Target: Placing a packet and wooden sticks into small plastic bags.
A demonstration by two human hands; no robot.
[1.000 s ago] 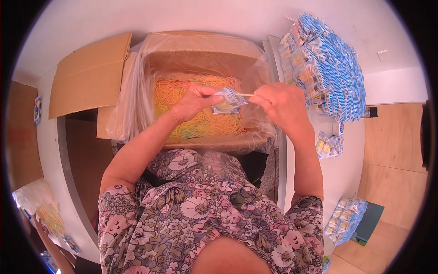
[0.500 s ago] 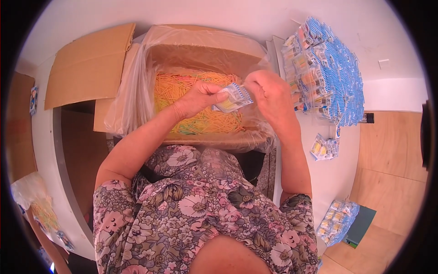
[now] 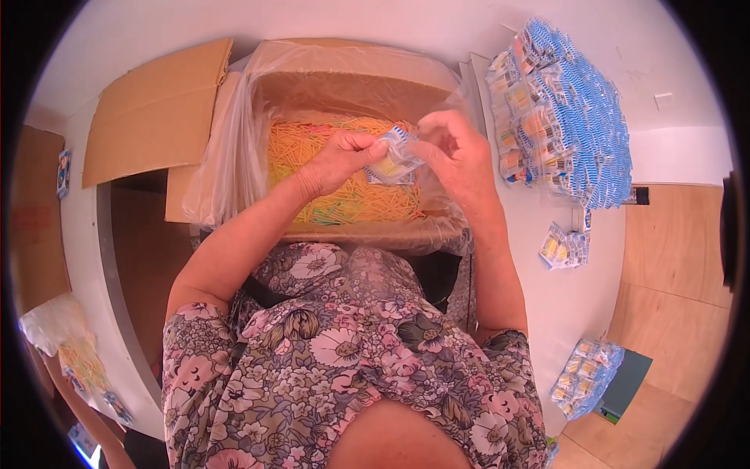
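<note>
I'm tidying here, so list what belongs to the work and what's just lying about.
In the work:
small clear packet, in the left hand, right hand alongside
coloured sticks in the lined box
likely the pile of similar packets at right

Apparently lying about:
cardboard piece at left
dark green flat thing, lower right

Clear packet [image 3: 395, 163], blue-striped edges, tilted, mid-air

Can't see the bit of the packet [image 3: 397, 162] under the thumb of the left hand [image 3: 340, 162], and no clue if the fingertips of the right hand [image 3: 461, 160] actually touch it. Some of the sticks [image 3: 308, 184] in the box [image 3: 328, 94] are blocked too. Print on the pile of packets [image 3: 574, 117] at 2 o'clock is too tiny to read. Somebody else's arm [image 3: 82, 402] at 8 o'clock gets chopped by the edge, same with the black thing [image 3: 728, 234] at 3 o'clock.
</note>
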